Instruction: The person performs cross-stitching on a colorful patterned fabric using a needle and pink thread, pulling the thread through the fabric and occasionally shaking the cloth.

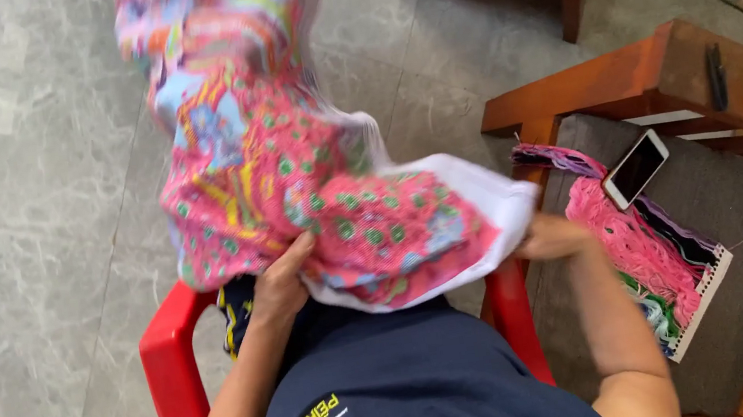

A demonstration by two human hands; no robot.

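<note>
Seated on a red plastic chair [167,360], a person lifts a bright pink embroidered cloth [291,181] over the lap. Left hand [281,282] grips its lower edge, fingers curled into the fabric; right hand [552,237] pinches the white border. Beside them, a thread organiser card [657,266] holding pink, green and dark yarns lies on a grey cushion [734,199] with 1 phone [636,168]. Judged from here, the swinging cloth could snag those yarns or knock the phone off.
</note>
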